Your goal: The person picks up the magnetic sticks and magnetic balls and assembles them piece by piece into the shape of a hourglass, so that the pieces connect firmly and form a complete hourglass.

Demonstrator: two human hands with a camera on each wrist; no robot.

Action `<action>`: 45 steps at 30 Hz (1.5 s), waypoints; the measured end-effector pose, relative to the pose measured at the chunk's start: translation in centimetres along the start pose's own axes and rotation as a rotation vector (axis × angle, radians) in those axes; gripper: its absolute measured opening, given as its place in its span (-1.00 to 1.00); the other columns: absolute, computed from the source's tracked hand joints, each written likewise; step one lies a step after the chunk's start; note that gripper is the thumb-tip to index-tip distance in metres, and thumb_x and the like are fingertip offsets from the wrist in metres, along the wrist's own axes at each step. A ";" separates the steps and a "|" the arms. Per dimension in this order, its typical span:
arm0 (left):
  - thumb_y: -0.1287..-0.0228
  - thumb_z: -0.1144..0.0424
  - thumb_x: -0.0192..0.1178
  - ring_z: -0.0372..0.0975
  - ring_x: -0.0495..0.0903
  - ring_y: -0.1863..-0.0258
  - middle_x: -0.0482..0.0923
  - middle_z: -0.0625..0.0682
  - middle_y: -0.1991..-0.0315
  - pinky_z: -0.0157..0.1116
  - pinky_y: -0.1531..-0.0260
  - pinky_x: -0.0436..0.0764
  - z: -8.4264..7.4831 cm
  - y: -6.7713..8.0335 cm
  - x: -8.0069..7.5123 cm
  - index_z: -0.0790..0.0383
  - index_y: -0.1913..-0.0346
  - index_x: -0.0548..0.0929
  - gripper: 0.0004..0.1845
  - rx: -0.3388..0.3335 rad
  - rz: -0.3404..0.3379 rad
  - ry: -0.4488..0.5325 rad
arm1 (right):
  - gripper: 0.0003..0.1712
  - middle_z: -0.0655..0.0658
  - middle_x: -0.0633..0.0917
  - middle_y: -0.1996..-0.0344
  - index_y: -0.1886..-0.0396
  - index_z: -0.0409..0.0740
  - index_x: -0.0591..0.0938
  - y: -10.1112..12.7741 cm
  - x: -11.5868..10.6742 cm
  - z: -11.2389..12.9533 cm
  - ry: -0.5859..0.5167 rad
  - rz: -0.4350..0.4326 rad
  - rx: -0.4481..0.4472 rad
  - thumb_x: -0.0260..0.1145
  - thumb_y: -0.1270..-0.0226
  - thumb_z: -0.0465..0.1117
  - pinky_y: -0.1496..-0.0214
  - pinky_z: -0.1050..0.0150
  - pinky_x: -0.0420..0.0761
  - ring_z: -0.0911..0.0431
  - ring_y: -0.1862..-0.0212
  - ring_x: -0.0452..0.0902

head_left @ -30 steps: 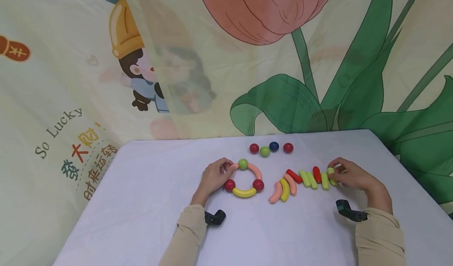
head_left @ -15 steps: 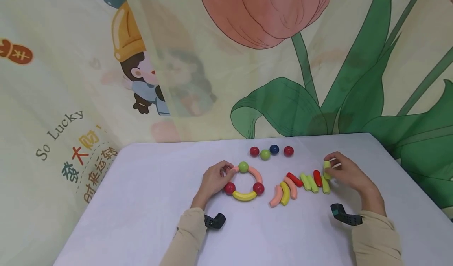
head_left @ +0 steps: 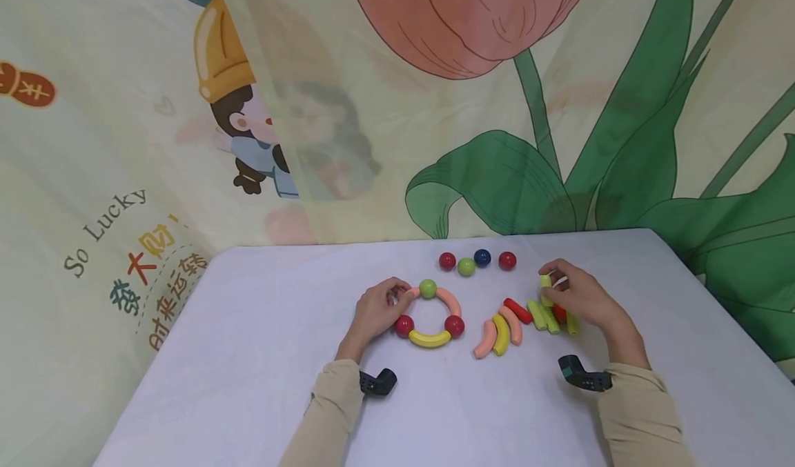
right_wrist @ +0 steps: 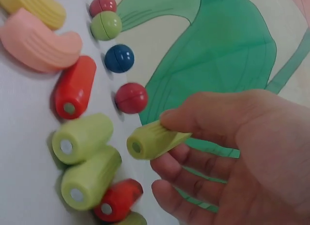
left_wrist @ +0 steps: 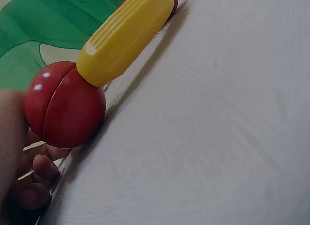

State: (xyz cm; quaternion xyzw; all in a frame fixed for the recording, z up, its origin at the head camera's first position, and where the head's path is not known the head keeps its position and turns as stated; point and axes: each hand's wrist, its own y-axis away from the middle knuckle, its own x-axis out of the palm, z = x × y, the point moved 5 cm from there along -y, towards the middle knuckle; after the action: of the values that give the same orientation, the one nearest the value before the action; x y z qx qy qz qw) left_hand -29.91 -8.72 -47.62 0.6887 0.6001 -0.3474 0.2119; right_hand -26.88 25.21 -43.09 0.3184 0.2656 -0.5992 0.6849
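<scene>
My right hand [head_left: 580,294] pinches a light green rod [right_wrist: 154,140] between thumb and fingers, lifted above the row of rods; a round disc shows in its end. On the table, my left hand [head_left: 375,310] holds the pink curved rod [head_left: 413,292] at the upper left of a ring. That ring also has a green ball [head_left: 427,288], a second pink curved rod [head_left: 450,301], two red balls [head_left: 455,326] and a yellow curved rod [head_left: 430,340]. In the left wrist view, one red ball [left_wrist: 65,106] sits beside the left hand, joined to the yellow rod [left_wrist: 123,38].
Right of the ring lie curved pink rods [head_left: 486,339] and a yellow one [head_left: 501,334]. Straight red rods [head_left: 517,310] and green rods [head_left: 536,314] follow, partly hidden by my right hand. Behind them, red, green and blue balls [head_left: 482,258] stand near the table's back edge.
My right hand has lifted the light green rod from the row's right end and carried it leftward over the other rods. The left hand stays at the ring.
</scene>
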 end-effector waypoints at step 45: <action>-0.25 -0.08 0.18 -0.30 0.40 0.49 0.53 -0.13 0.42 -0.40 0.52 0.33 0.0 -0.1 0.0 -0.02 0.14 0.64 -0.73 -0.008 0.010 0.017 | -0.63 -0.11 0.59 0.14 -0.09 -0.14 0.46 -0.6 4.3 5.3 -0.029 0.022 -0.259 0.22 -0.33 -0.16 0.08 0.17 0.58 0.02 0.11 0.50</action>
State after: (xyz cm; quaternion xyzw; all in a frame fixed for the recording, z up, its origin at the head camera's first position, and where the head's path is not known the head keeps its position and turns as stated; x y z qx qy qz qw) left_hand -29.99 -8.75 -47.60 0.6938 0.5999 -0.3378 0.2113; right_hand -26.94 18.36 -42.81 0.2213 0.3272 -0.5570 0.7306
